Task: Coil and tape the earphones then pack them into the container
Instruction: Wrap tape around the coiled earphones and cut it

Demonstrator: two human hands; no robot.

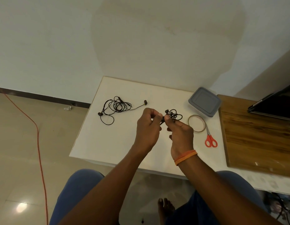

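Note:
Above the white table (108, 143), my right hand (180, 133) pinches a small coil of black earphones (174, 115), with loops sticking out past the fingers. My left hand (148, 127) pinches the same bundle at its left end, fingers closed on the cord. A second black pair of earphones (115, 107) lies loose and tangled on the table's far left. The grey lidded container (204, 101) stands shut at the far right. A roll of clear tape (196, 123) lies flat beside red-handled scissors (210, 138).
A wooden board (258, 140) borders the table on the right, with a dark laptop (277, 103) on it. An orange cable (38, 143) runs across the floor on the left. My knees and a bare foot show below the table's near edge.

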